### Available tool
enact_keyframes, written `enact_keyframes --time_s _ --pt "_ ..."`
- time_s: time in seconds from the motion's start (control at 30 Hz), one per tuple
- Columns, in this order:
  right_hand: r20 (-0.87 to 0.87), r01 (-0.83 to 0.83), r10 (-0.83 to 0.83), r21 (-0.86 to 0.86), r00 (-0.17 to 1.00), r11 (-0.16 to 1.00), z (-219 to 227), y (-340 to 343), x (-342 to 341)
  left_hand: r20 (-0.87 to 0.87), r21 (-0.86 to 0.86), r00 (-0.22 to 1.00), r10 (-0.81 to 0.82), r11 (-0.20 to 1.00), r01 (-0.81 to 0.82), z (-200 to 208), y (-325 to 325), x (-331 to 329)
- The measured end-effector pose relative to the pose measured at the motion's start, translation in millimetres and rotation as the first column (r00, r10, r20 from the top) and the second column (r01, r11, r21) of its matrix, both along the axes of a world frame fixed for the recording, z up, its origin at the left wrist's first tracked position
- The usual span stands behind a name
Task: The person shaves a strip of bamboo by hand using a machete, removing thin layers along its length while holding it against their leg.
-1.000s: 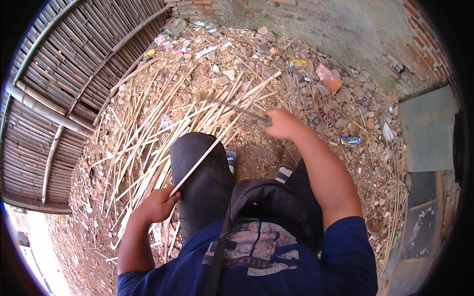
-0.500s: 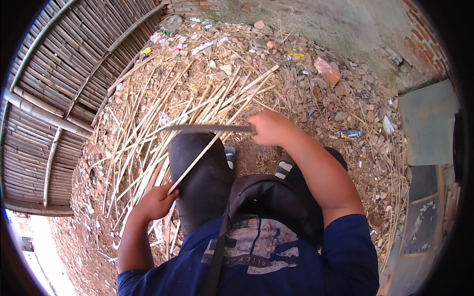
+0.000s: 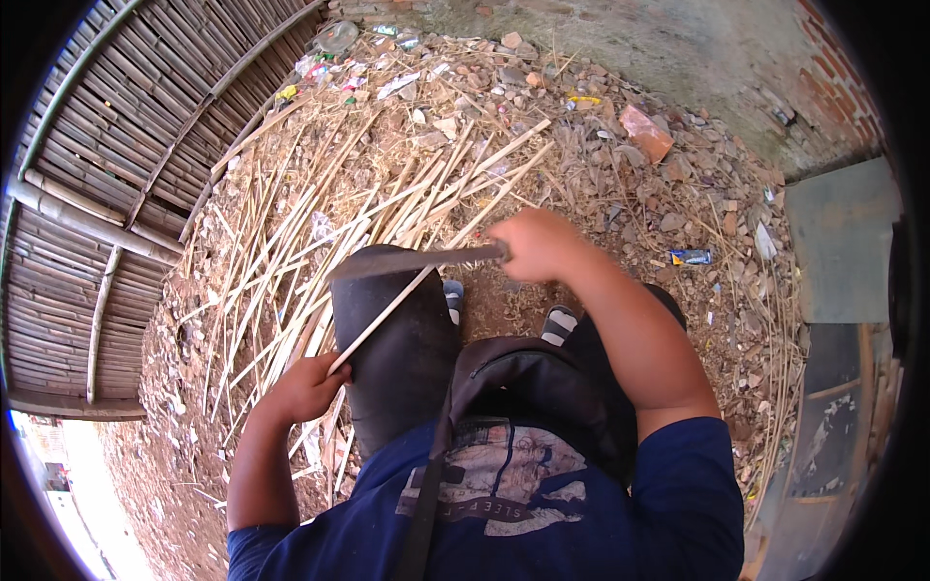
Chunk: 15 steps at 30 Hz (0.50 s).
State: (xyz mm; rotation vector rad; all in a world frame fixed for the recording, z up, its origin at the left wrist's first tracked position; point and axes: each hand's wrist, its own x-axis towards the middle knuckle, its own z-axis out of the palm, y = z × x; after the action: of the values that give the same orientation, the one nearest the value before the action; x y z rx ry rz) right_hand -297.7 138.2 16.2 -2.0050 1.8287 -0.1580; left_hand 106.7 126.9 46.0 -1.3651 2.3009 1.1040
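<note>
My left hand [image 3: 302, 389] is closed round the near end of a long, pale bamboo strip [image 3: 383, 320]. The strip slants up and away to the right across my left thigh, its far part reaching over the ground beyond my knee. In my right hand [image 3: 538, 247] is the handle of a machete [image 3: 397, 261], its dark, broad blade pointing left. The blade crosses the strip just above my left knee; whether the two touch I cannot tell. Many similar bamboo strips [image 3: 281, 228] lie in a loose, crisscrossed pile on the ground ahead and to the left.
A bamboo slat wall [image 3: 145, 126] rises at the left and a plastered brick wall [image 3: 620, 39] at the back. Rubble and litter cover the ground, with a reddish brick chunk [image 3: 646, 134] at the far right. A grey-green panel [image 3: 841, 242] stands at the right.
The machete has turned, so more of its flat side shows and its tip sits lower. My right hand has shifted slightly up and right. My left hand keeps its grip on the bamboo strip.
</note>
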Motion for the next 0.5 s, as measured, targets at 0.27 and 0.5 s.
enact_keyframes --time_s 0.27,0.5 --pt "0.162 0.293 -0.302 0.078 0.940 0.953 0 -3 -37 -0.021 -0.001 1.000 0.003 1.000 -0.003 4 -4 -4" --pt "0.085 0.218 -0.215 -0.032 0.973 0.975 -24 -6 -22 0.006 -0.080 1.000 0.030 0.996 -0.029 3 4 -5"
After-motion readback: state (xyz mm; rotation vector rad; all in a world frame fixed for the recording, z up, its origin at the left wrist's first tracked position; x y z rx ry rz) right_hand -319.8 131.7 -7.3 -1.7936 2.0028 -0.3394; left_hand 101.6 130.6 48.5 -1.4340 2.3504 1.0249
